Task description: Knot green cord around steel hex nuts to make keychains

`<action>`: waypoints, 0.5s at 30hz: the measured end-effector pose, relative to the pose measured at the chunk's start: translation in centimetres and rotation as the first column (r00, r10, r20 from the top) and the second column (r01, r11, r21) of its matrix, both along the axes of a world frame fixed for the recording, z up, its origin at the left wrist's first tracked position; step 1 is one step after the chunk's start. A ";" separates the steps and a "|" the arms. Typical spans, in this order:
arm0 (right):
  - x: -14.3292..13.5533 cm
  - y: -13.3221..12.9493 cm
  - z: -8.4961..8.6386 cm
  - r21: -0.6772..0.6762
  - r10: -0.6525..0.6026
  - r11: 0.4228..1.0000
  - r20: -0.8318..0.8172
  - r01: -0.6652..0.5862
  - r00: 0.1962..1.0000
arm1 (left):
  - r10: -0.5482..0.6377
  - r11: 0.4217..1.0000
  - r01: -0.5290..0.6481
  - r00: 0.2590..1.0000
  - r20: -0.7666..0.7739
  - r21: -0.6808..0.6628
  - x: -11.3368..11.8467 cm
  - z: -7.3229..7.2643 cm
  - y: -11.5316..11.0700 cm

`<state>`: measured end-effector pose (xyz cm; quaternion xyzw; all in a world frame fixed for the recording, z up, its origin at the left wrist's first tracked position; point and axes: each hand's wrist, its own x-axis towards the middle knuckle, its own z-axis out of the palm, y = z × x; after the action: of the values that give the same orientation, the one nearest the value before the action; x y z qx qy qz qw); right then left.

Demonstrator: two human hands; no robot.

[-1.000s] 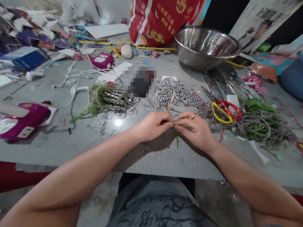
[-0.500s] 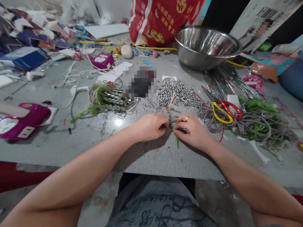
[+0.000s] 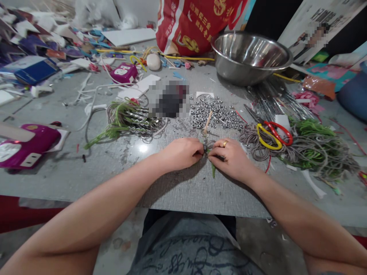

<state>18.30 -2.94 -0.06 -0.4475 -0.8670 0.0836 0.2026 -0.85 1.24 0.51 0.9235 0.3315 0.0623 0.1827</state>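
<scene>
My left hand [image 3: 187, 153] and my right hand [image 3: 228, 156] meet over the table, fingertips pinched close together. Between them runs a cord [image 3: 213, 170], grey above and green at its loose lower end. My right thumb and forefinger grip it near the green part. The left fingers are closed at its other side; the exact spot they hold is partly hidden. Small metal pieces show on the cord just above the fingertips. Beyond the hands lies a heap of metal nuts [image 3: 215, 112], with a thin wooden stick [image 3: 208, 121] at its near edge.
Scissors [image 3: 275, 136] with red and yellow handles lie on grey and green cords [image 3: 315, 149] at the right. Cords threaded with nuts [image 3: 129, 118] lie at the left. A steel bowl [image 3: 252, 72] stands behind, and a purple power socket [image 3: 31, 145] sits far left.
Both hands stay in nearly the same place, still pinched at the cord. The right fingertips and the green cord end have shifted very slightly left and up.
</scene>
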 end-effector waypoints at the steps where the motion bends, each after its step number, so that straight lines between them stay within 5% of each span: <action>1: 0.0 0.0 0.0 0.000 0.003 1.000 0.000 -0.003 1.000 | 0.000 1.000 0.000 1.000 0.000 -0.001 0.0 0.0 0.0; 15: -0.3 0.0 -0.1 0.012 0.002 1.000 -0.008 -0.001 1.000 | -0.013 1.000 0.014 1.000 -0.016 0.016 0.1 0.3 0.0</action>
<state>18.01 -2.90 -0.20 -0.4453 -0.8670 0.0802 0.2086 -0.75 1.23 0.80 0.9276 0.3262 0.0565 0.1730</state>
